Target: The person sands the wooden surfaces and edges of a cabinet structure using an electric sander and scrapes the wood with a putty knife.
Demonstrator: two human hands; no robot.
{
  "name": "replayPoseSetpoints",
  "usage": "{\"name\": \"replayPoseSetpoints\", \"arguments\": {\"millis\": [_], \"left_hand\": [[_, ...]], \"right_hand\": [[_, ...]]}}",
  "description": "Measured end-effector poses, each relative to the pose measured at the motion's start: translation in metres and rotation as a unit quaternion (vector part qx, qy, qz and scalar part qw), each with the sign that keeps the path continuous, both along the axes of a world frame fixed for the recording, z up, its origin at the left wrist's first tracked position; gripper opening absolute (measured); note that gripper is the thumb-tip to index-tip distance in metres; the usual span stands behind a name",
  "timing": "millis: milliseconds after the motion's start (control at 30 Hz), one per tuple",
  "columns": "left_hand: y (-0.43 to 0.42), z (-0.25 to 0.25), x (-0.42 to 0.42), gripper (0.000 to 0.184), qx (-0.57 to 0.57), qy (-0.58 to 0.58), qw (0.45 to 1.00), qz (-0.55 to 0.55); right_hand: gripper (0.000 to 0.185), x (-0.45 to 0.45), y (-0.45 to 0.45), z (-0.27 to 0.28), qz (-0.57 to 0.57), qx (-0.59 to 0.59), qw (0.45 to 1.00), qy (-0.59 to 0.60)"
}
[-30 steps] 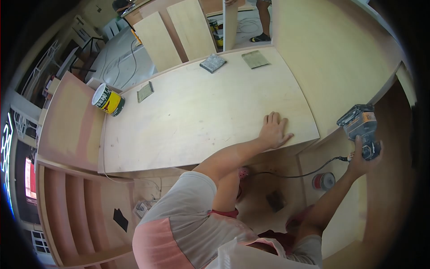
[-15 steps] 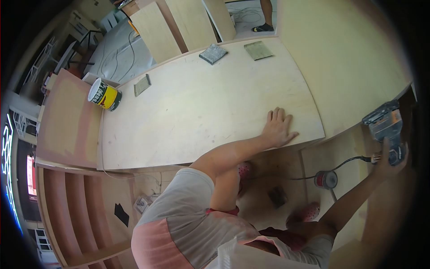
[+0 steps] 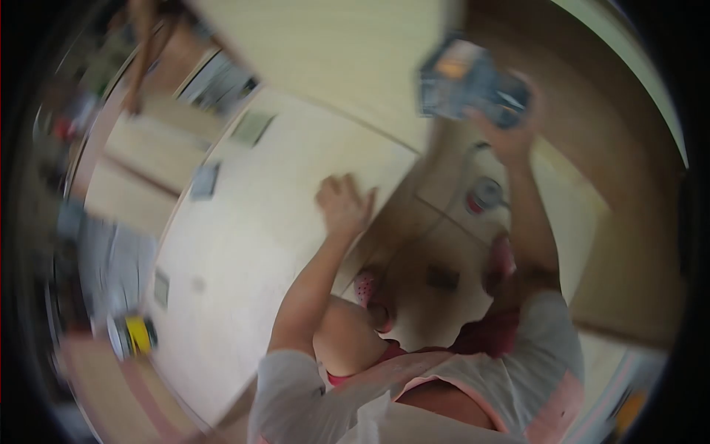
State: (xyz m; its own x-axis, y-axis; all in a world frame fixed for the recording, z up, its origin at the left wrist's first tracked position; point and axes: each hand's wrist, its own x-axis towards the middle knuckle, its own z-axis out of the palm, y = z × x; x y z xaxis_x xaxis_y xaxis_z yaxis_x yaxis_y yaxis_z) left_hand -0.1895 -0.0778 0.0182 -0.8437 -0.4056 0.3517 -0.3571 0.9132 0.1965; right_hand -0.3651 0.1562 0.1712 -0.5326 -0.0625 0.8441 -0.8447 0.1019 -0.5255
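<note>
My left hand (image 3: 345,205) lies with spread fingers on the pale wooden panel (image 3: 244,214), near its right edge. At the upper right, my right hand (image 3: 509,122) grips a dark power sander (image 3: 470,81) with an orange label. The sander is held up at the edge of the upright panel (image 3: 333,59), and blur hides whether they touch. On the flat panel lie a greenish pad (image 3: 252,127), a grey pad (image 3: 205,181) and another greenish pad (image 3: 162,287).
A yellow-labelled can (image 3: 133,337) stands at the lower left. Below the sander, a small tin (image 3: 484,194) sits on the floor near my feet. Another person's arm (image 3: 137,59) reaches in at the upper left, by some boards (image 3: 140,163).
The whole view has turned and blurred. My right hand still holds the sander, now nearer the upright panel's edge. My left hand stays on the flat panel. Another person's arm has come into view.
</note>
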Motion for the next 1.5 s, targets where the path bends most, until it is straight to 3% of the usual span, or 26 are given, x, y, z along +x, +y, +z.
{"name": "replayPoseSetpoints", "arguments": {"millis": [33,67,233,300,400,700,1033,1100,1267,1333,1500], "left_hand": [[0.0,-0.002,0.001,0.066,0.006,0.008,1.0,-0.01],[-0.001,-0.008,0.003,0.067,0.005,-0.004,1.0,-0.009],[0.001,-0.011,0.001,0.071,0.018,-0.042,0.999,0.009],[0.001,-0.013,0.001,0.071,0.016,-0.039,0.999,0.002],[0.002,-0.013,0.001,0.071,0.013,-0.041,0.999,0.003],[0.003,-0.012,0.002,0.069,0.002,-0.029,1.0,-0.009],[0.001,-0.016,0.002,0.069,0.008,-0.02,1.0,-0.011],[0.002,-0.015,0.002,0.069,0.009,-0.016,1.0,-0.012],[0.002,-0.017,0.0,0.07,0.002,-0.018,1.0,-0.014],[0.001,-0.017,0.0,0.07,-0.005,-0.016,1.0,-0.01],[0.001,-0.018,0.0,0.069,-0.005,-0.01,1.0,-0.012]], "right_hand": [[0.082,0.004,-0.001,0.001,-0.025,0.01,0.999,0.031],[0.082,0.003,-0.005,-0.004,0.04,-0.041,0.998,-0.007],[0.082,0.003,-0.001,0.019,-0.046,-0.003,0.999,0.025],[0.076,-0.002,0.0,0.027,-0.001,-0.047,0.999,0.014],[0.079,-0.007,0.009,0.047,-0.037,0.023,0.999,0.023],[0.081,-0.013,0.014,0.093,-0.062,0.001,0.998,0.016],[0.079,-0.041,0.012,0.107,-0.089,-0.046,0.994,0.038],[0.078,-0.051,0.012,0.108,-0.075,-0.048,0.996,-0.025],[0.075,-0.066,0.014,0.108,-0.123,-0.012,0.992,-0.038],[0.078,-0.059,0.018,0.109,-0.082,-0.007,0.995,-0.062],[0.081,-0.023,0.015,0.075,-0.097,0.019,0.995,-0.016]]}}
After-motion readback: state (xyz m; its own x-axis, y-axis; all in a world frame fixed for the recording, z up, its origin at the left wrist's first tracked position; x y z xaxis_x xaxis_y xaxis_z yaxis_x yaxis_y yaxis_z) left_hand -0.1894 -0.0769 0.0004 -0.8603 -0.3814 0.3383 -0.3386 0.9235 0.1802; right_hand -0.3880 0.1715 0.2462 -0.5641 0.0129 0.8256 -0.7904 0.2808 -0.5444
